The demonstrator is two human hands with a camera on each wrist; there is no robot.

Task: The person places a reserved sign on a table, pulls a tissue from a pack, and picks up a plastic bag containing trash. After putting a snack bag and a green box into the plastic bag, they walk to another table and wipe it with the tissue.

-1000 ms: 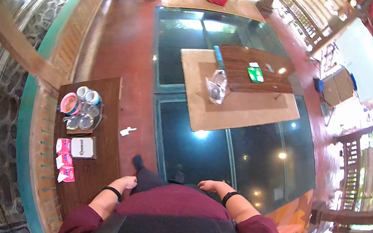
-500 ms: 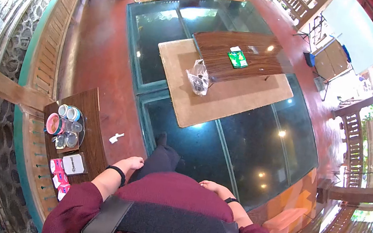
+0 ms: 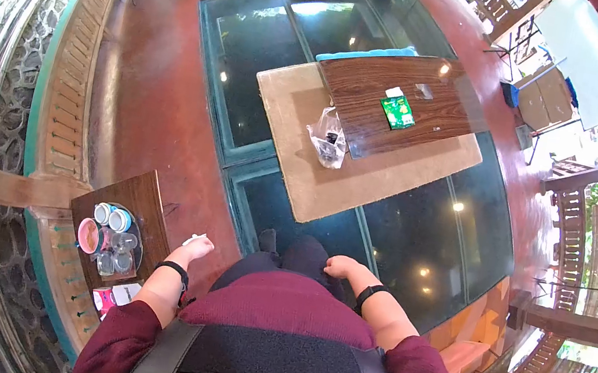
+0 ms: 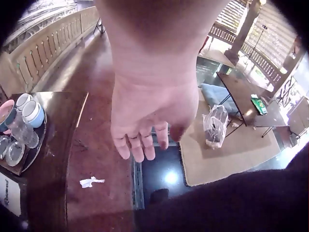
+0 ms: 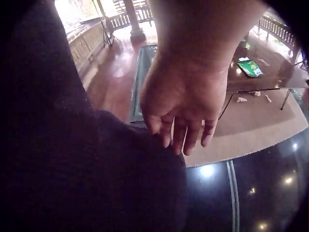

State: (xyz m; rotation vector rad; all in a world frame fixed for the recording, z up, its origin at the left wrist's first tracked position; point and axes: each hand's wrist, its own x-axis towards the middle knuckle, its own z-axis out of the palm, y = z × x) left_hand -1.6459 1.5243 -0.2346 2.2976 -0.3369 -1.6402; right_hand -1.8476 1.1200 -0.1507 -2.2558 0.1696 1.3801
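Observation:
My left hand [image 4: 149, 116] hangs loosely with nothing in it, its fingers relaxed and pointing down. Nearest to it in the head view is the dark side table [image 3: 143, 196], which bears jars, cups and a pink bowl [image 3: 88, 236]. A crumpled white tissue [image 4: 91, 181] lies on the red floor below the left hand. My right hand [image 5: 181, 106] also hangs loose and holds nothing, beside the dark trouser leg [image 3: 307, 255]. Ahead stands a low brown table [image 3: 380, 81] with a green packet [image 3: 397, 113] on top.
A clear plastic bag [image 3: 327, 140] sits on the beige mat [image 3: 314, 193] by the low table. Glass floor panels [image 3: 419, 222] surround the mat. A wooden railing [image 3: 68, 100] runs along the left, and a whiteboard [image 3: 589, 61] stands at the far right.
The body has moved forward, with the legs stepping. The side table has slid lower in the head view, and the left hand now overlaps the tissue there. Both hands stay without anything held.

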